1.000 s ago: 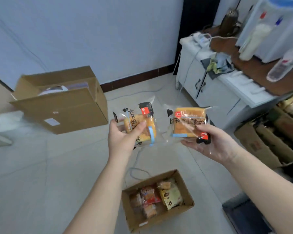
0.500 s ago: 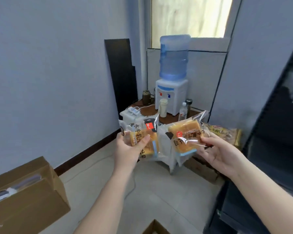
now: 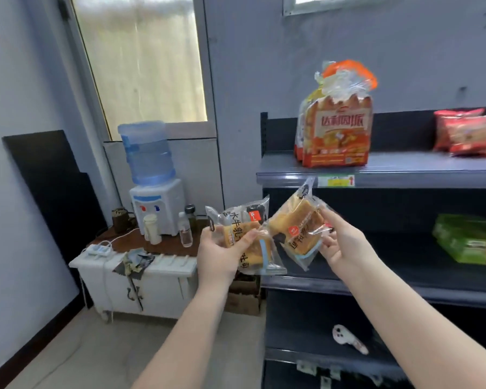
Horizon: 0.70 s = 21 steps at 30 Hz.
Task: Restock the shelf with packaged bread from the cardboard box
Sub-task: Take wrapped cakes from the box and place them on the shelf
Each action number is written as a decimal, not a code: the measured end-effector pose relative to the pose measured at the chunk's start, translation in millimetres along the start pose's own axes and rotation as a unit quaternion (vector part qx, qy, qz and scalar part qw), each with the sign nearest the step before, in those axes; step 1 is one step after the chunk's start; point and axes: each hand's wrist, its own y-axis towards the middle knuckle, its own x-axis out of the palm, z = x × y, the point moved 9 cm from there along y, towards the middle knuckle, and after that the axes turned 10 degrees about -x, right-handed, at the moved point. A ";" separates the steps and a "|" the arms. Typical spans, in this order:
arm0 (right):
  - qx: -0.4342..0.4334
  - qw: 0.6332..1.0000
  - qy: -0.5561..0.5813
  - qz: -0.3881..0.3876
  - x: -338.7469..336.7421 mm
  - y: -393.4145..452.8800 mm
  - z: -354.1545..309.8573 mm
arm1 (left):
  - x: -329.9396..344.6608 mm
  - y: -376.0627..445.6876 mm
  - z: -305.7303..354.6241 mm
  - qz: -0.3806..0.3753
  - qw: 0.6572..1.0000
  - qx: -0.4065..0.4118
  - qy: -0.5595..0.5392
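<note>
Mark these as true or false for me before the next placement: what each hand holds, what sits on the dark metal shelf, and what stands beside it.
1. Each hand holds one clear-wrapped bread packet: left hand, right hand. True.
2. The tall orange bread bag lies flat on the bottom level. False: it stands upright on the top level of the dark metal shelf.
3. The green packet sits one level below the red packets. True.
4. The blue-bottled water dispenser stands right of the shelf. False: left.

Two clear-wrapped bread packets (image 3: 247, 242) (image 3: 298, 228) were held tilted, side by side, before the dark shelf (image 3: 390, 169); cardboard box not visible.
</note>
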 end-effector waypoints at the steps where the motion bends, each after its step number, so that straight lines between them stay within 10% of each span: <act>1: -0.010 1.000 -0.001 -0.001 -15.3 -0.9 -13.9 | 23.1 -6.6 4.1 -0.012 1.000 0.002 -0.006; 21: -0.182 0.970 -0.158 0.036 -309.7 23.2 -289.6 | 418.0 -137.4 72.7 -0.220 0.972 0.005 -0.087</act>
